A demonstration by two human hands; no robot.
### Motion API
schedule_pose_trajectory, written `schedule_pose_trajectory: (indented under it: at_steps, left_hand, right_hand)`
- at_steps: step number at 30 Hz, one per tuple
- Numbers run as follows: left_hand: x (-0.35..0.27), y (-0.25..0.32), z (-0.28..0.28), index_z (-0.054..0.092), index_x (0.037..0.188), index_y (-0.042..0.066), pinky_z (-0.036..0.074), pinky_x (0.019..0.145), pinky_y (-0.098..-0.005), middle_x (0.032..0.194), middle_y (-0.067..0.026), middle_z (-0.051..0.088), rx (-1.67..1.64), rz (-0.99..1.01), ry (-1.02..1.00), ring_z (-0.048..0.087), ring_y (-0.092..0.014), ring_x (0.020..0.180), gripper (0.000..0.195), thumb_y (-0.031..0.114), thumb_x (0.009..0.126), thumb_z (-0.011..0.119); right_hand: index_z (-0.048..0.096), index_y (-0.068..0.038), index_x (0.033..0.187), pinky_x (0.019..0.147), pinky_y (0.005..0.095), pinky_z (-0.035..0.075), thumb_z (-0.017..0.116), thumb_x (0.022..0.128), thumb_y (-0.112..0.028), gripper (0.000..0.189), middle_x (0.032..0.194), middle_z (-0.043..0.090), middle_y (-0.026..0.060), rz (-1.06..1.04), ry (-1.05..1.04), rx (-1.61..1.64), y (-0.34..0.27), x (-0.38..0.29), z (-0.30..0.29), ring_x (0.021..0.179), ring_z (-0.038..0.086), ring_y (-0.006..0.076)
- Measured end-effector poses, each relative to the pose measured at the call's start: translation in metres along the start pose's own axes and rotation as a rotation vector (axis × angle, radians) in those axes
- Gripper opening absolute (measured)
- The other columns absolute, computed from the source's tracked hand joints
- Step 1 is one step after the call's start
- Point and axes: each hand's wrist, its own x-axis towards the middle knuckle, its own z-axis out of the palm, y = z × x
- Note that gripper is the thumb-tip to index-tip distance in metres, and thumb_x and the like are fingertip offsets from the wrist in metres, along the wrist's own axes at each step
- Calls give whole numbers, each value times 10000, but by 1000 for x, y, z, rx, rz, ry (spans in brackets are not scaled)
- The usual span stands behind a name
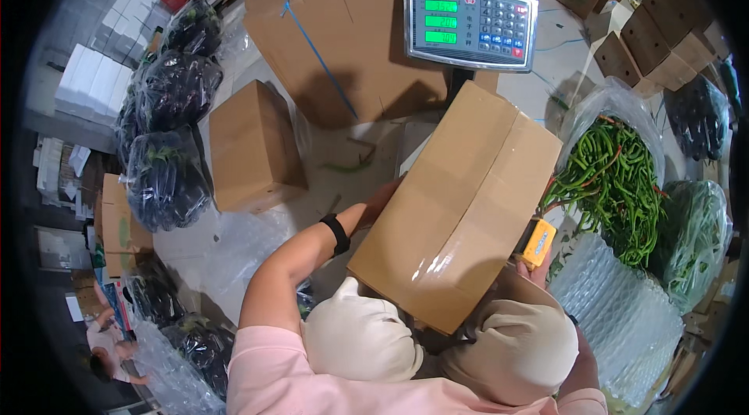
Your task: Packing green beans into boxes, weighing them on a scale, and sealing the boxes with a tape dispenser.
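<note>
A closed cardboard box (450,210) with a strip of clear shiny tape along its seam lies slanted in front of me, its near end between my knees. My left hand (383,201) holds the box at its left side; the fingers are hidden behind it. On the right side of the box, my right hand (541,271) grips a yellow-and-black hand tool (538,244), probably a tape dispenser. Part of that hand is hidden by the box and my knee. Beyond the box stands an electronic scale's display (471,26) with lit green readouts and a keypad.
Another cardboard box (254,152) stands on the left. Bagged eggplants (167,181) line the left side. An open bag of green chili peppers (614,181) and bubble wrap (620,309) lie right. Flattened cardboard (351,46) lies ahead. A person (111,350) is at the far left.
</note>
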Motion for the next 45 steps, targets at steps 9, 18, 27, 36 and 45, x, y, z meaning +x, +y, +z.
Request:
schedule_pose_trajectory:
  at_steps: [9,18,27,36,45]
  left_hand:
    - [-72,17,13,446,1256,25,427,910,-305,1179,-114,550,-15,-147,-9,521,-186,1089,430,234,894,550]
    - [-79,18,35,494,1208,6,447,882,-290,1132,-102,581,20,-278,-42,550,-163,1052,351,203,918,510]
    - [-57,168,53,555,1110,-12,447,818,-300,1025,-89,600,665,404,704,557,-141,942,259,92,884,484]
    - [10,162,177,521,1149,236,172,1068,-490,1239,-39,453,1717,970,-450,364,-244,1240,462,264,701,629]
    - [3,155,183,580,1109,289,188,1046,-568,1186,-45,491,1674,929,-310,431,-227,1213,457,135,682,630]
  right_hand:
    - [319,26,1349,871,324,444,710,780,-187,723,1097,583,146,-131,-107,-132,-132,87,-23,982,577,229]
    - [415,-51,1330,617,188,421,571,877,-421,605,886,556,-26,311,-503,265,-136,203,-40,771,497,49]
    - [618,-72,925,447,184,393,457,919,-495,452,680,540,-37,510,-218,427,-120,229,-17,516,473,42]
    - [661,-59,1001,457,180,404,561,901,-364,337,764,630,-24,492,-291,520,-126,234,-20,571,521,34]
    - [643,-7,1059,694,228,515,633,861,-225,295,916,664,25,621,-418,511,-116,106,-71,770,610,72]
